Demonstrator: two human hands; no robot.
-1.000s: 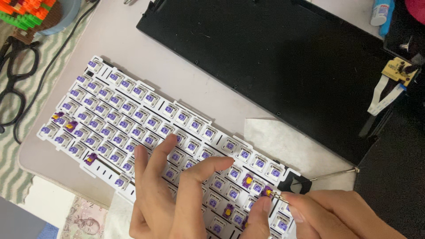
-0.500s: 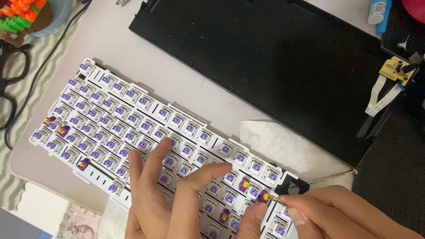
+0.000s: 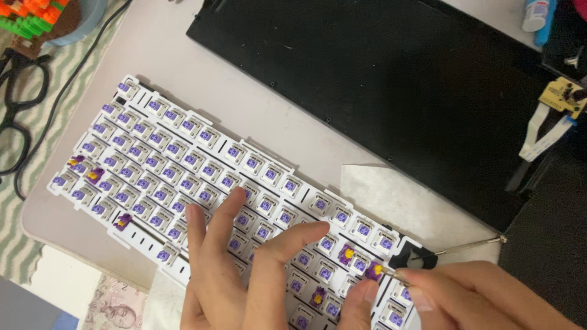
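**On the pale desk mat: switch plate under both hands**

On the beige mat [image 3: 202,79], lying at a slant, is a white keyboard plate [image 3: 202,177] packed with purple switches, no keycaps on. A few switches at its near right end and far left edge show yellow and dark purple parts.

Handling, as I judge it: the plate looks thin and light, likely to flex if lifted by one corner. Better held flat, or gripped along the bare white rim, not by the switch stems. The small parts look fragile and easy to flick away.

Left hand [image 3: 238,275]: palm down, fingers spread flat over the lower middle rows, pressing the plate to the mat. It grips nothing. One fingertip rests just beside a yellow-topped switch [image 3: 374,269].

Right hand [image 3: 483,296]: fingers closed in a pinch on a thin metal tool [image 3: 391,275], its tip at that same switch. A black switch puller [image 3: 413,255] sits just behind, touching the plate's corner.

Nearby: black keyboard case [image 3: 367,79] above, white paper scrap [image 3: 397,195], slim screwdriver [image 3: 471,245], black eyeglasses [image 3: 18,116] at left, small circuit board with ribbon cable [image 3: 556,104] at right.
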